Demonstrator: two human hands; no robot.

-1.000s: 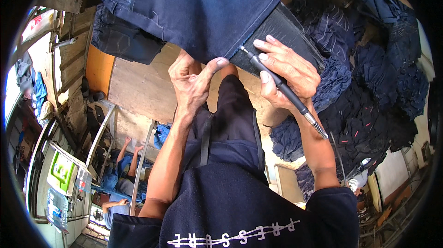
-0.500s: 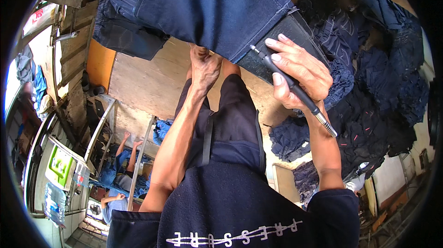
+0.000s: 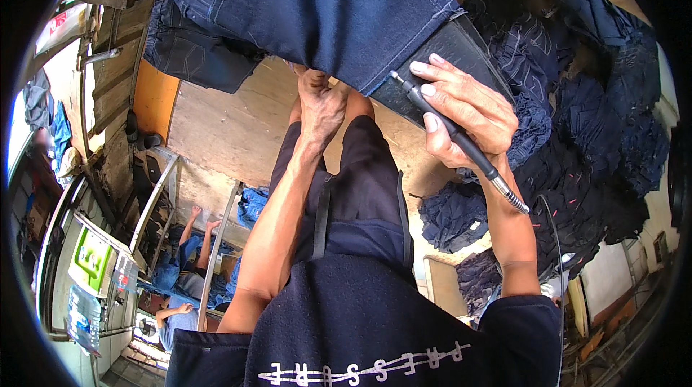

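Note:
A dark blue denim garment (image 3: 303,12) lies stretched over a dark flat board (image 3: 458,48), which shows beyond the stitched hem. My left hand (image 3: 321,106) is closed at the garment's near edge, its fingertips partly hidden by the cloth. In my right hand (image 3: 472,109) is a black pen-shaped rotary tool handpiece (image 3: 461,138) with a metal spring at its rear. Its narrow metal tip points up and left, close to the hem's near corner. The right fingers rest along the handpiece, over the board. Whether the tip touches the cloth, I cannot tell.
Heaps of dark denim (image 3: 577,135) fill the right side, with a smaller pile (image 3: 454,221) beside my right forearm. A thin cable (image 3: 555,243) runs by my right elbow. At lower left, beyond metal rails (image 3: 220,257), another person's legs (image 3: 198,236) show. Below me is a wooden floor (image 3: 231,120).
My right hand and the handpiece have shifted very slightly left. The thin cable behind the handpiece now shows beside my right forearm. My left hand keeps its hold in nearly the same place.

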